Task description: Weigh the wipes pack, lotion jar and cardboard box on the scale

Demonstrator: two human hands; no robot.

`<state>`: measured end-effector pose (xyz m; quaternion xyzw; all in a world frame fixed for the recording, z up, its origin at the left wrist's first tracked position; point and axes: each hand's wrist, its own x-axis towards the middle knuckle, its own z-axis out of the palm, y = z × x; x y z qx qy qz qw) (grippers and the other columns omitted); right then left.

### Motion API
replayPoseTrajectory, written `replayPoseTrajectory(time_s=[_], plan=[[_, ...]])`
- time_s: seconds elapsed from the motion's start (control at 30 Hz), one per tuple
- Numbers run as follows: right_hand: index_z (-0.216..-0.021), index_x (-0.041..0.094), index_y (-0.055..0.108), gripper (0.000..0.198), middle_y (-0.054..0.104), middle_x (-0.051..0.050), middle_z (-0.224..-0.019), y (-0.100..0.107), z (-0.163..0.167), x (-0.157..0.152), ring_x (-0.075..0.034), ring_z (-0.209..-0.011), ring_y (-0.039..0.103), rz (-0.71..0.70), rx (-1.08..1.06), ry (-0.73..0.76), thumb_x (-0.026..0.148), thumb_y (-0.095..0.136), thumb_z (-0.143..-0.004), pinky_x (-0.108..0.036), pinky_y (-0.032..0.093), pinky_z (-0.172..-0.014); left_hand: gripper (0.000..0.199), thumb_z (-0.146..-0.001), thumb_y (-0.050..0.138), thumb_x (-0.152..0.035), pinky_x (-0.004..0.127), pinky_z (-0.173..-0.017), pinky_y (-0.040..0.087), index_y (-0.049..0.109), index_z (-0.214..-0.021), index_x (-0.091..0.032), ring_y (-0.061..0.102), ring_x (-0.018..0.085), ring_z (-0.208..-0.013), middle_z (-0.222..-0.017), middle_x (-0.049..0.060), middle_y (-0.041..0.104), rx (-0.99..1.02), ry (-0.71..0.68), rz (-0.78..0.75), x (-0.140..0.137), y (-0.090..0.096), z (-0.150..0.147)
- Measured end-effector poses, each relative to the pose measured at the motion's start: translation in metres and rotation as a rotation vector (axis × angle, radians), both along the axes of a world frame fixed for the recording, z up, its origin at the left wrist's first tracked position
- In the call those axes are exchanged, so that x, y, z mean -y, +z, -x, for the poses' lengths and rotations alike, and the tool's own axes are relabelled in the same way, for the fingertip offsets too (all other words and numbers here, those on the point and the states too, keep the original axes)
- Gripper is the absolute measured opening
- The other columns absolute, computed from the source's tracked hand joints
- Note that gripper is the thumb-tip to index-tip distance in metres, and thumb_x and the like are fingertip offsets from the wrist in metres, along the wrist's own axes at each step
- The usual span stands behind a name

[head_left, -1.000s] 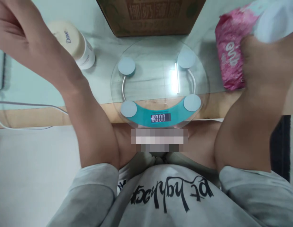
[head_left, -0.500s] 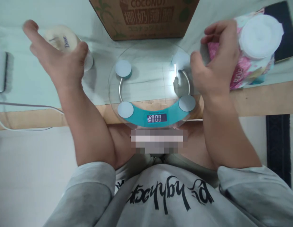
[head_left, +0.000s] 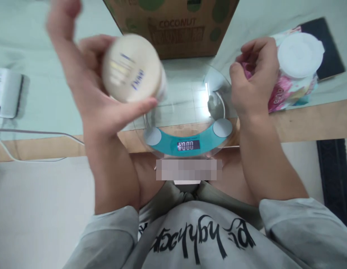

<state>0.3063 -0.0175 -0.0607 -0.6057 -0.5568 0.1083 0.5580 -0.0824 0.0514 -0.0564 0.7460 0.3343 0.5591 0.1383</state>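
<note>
We saw a desk (head_left: pixel 308 122) of pale wood under a light green cloth (head_left: pixel 19 41), its near edge left bare. Creases crossed the cloth, and a white streak of light (head_left: pixel 207 98) gleamed near that edge. Below, we saw whitish floor (head_left: pixel 36 209) and, rightward, a dark strip (head_left: pixel 334 181).

Dove jar (head_left: pixel 131 69) lifted, now in left grip (head_left: pixel 92 99)

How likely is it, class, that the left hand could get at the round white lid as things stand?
Probably not: the left hand holds the cream-lidded jar, and the right hand lies between that jar and the round white lid.
</note>
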Motion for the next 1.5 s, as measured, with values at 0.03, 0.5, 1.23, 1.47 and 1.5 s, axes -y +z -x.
replayPoseTrajectory(time_s=[0.03, 0.5, 1.23, 1.47, 1.5], plan=[[-0.117, 0.024, 0.059, 0.033, 0.067, -0.006, -0.115, 0.0, 0.001, 0.0, -0.018, -0.104, 0.062, 0.011, -0.015, -0.007, 0.014, 0.06, -0.085, -0.038, 0.057, -0.104, 0.162, -0.041, 0.105, -0.108, 0.047, -0.116, 0.072, 0.048, -0.177, -0.041, 0.075, 0.033, -0.139, -0.185, 0.004, 0.045, -0.05, -0.123, 0.022, 0.005, 0.001, -0.018], [-0.122, 0.021, 0.055, 0.042, 0.065, -0.005, -0.118, 0.001, 0.006, 0.0, -0.015, -0.107, 0.058, 0.1, -0.07, -0.012, 0.002, 0.063, -0.085, -0.031, 0.052, -0.103, 0.139, -0.066, 0.105, -0.092, 0.056, -0.125, 0.064, 0.034, -0.182, -0.062, 0.067, 0.041, -0.159, -0.179, 0.006, 0.058, -0.2, -0.468, 0.227, 0.068, 0.02, -0.111], [-0.12, 0.023, 0.05, 0.038, 0.068, 0.0, -0.099, -0.008, 0.002, -0.008, -0.013, -0.091, 0.063, 0.133, -0.13, 0.012, 0.006, 0.061, -0.088, -0.033, 0.047, -0.091, 0.065, -0.088, 0.071, -0.003, 0.043, -0.074, 0.006, 0.012, -0.067, -0.017, 0.009, 0.006, -0.062, -0.067, 0.002, 0.008, 0.354, 0.339, 0.232, 0.047, 0.014, -0.07], [-0.122, 0.021, 0.05, 0.035, 0.066, 0.0, -0.101, -0.006, -0.001, -0.003, -0.013, -0.092, 0.064, 0.094, -0.102, 0.055, 0.008, 0.063, -0.093, -0.033, 0.048, -0.093, 0.069, -0.104, 0.086, -0.059, 0.038, -0.061, 0.019, 0.04, -0.069, -0.021, 0.025, 0.009, -0.058, -0.062, -0.001, 0.033, 0.247, 0.068, 0.13, 0.043, 0.011, -0.069], [-0.123, 0.021, 0.05, 0.034, 0.065, 0.0, -0.1, -0.006, -0.002, -0.003, -0.012, -0.092, 0.064, 0.097, -0.093, 0.063, 0.009, 0.063, -0.094, -0.032, 0.048, -0.093, 0.067, -0.101, 0.085, -0.079, 0.035, -0.062, 0.032, 0.056, -0.08, -0.022, 0.042, 0.012, -0.063, -0.07, 0.0, 0.051, 0.189, -0.031, 0.139, 0.048, 0.015, -0.072]])
